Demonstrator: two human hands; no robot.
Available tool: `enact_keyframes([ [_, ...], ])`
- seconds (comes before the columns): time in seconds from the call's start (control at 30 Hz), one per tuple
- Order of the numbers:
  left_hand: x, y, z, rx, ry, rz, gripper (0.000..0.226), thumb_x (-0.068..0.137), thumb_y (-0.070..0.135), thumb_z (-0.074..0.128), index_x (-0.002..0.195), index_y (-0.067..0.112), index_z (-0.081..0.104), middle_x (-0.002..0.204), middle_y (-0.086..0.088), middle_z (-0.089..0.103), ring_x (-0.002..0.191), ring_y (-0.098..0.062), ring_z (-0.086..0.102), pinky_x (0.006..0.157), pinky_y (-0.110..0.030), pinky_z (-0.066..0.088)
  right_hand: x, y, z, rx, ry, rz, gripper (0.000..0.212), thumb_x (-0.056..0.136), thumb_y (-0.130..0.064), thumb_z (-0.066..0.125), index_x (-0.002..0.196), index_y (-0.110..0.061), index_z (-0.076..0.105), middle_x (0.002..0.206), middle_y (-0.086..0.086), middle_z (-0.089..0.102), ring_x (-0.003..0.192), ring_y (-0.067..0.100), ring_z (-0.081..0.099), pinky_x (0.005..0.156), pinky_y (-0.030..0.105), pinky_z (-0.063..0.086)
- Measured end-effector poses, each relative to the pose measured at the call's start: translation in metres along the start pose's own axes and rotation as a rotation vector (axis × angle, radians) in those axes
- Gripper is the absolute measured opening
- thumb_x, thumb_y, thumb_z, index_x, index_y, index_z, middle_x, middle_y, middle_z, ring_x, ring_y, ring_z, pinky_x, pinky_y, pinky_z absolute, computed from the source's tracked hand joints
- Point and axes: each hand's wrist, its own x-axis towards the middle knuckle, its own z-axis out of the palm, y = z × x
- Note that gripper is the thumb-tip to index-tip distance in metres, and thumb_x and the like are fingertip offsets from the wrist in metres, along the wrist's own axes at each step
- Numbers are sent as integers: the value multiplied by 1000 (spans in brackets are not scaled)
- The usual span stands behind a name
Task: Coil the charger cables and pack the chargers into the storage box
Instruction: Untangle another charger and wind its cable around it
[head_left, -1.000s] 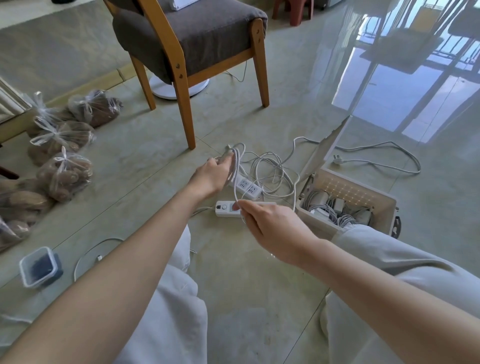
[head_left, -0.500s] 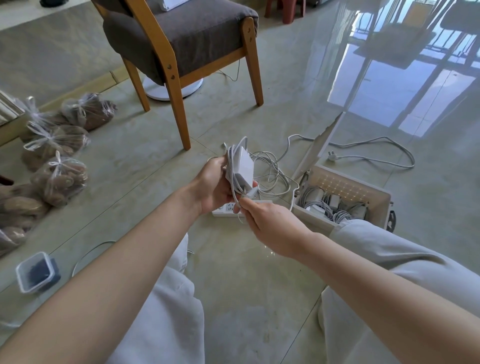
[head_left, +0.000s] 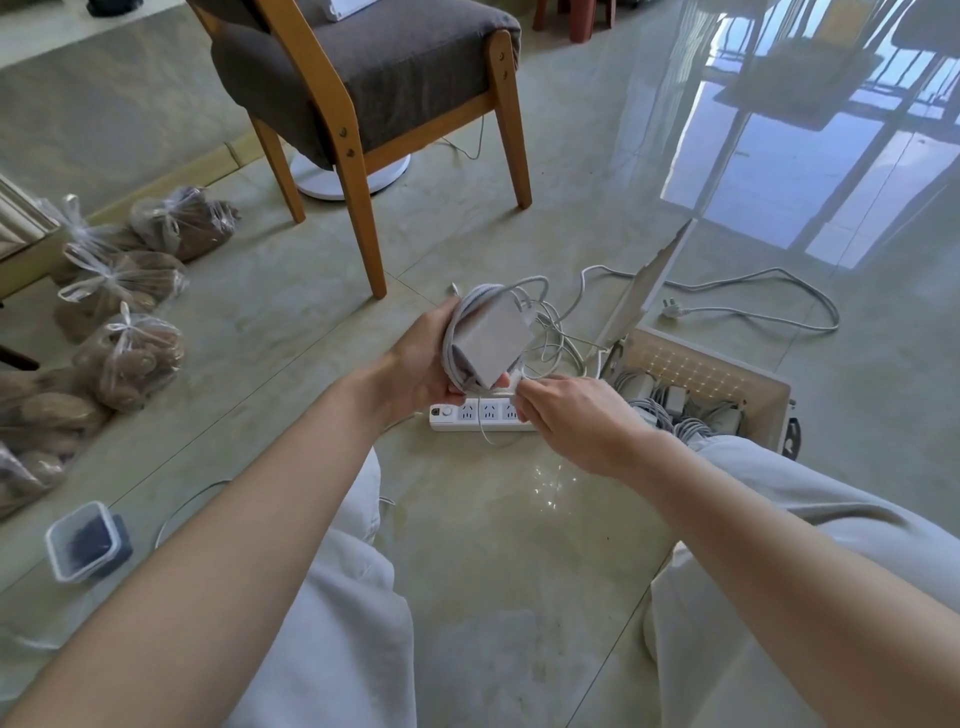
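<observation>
Seated on the floor, knees either side. Left hand (head_left: 423, 358) grips a white charger (head_left: 493, 338), held up off the floor, fingers curled round its back. Its cable (head_left: 457, 322) is wound in several turns around the body. Right hand (head_left: 576, 421) is close under the charger and pinches the cable's loose tail at the lower corner. The hands are nearly touching. We judge this to be the last turn or the tuck of the end. The storage box (head_left: 727, 376) sits on the floor just beside the right knee, its lid (head_left: 649, 291) standing open. Inside we count several coiled bundles (head_left: 670, 410) already packed, though the exact number is hard to tell. A power strip (head_left: 467, 415) lies on the floor right below the hands. Behind the charger lies a loose tangle of wires (head_left: 556, 332), uncoiled. Beyond the box a long plug lead (head_left: 753, 312) trails across the floor. A thin wire (head_left: 182, 512) curves near the left knee. Our reading: partly done. This charger needs its end secured and a place in the box, then the tangle and the stray leads remain.
</observation>
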Motion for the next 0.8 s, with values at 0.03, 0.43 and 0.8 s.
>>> enact_keyframes([
  [0.03, -3, 2, -2, 90, -6, 7, 56, 97, 53, 22, 105, 11, 58, 80, -13, 62, 67, -20, 59, 50, -24, 35, 1, 6, 1, -22, 4, 4, 31, 102, -31, 26, 93, -14, 51, 93, 3, 64, 93, 24, 55, 76, 35, 43],
  [0.43, -2, -18, -37, 1290, 106, -64, 69, 81, 79, 31, 74, 15, 58, 77, 0, 60, 72, -17, 54, 64, -32, 37, 7, 22, -2, -177, 118, 51, 35, 99, -30, 35, 86, -13, 62, 89, 2, 67, 92, 24, 56, 88, 31, 38],
  [0.8, 14, -19, -22, 1314, 622, -104, 65, 86, 70, 35, 108, 15, 61, 113, -11, 62, 104, -30, 56, 72, -30, 35, -4, -38, 0, -7, 116, 44, 30, 100, -27, 28, 110, -16, 54, 99, 1, 66, 85, 30, 62, 62, 32, 38],
])
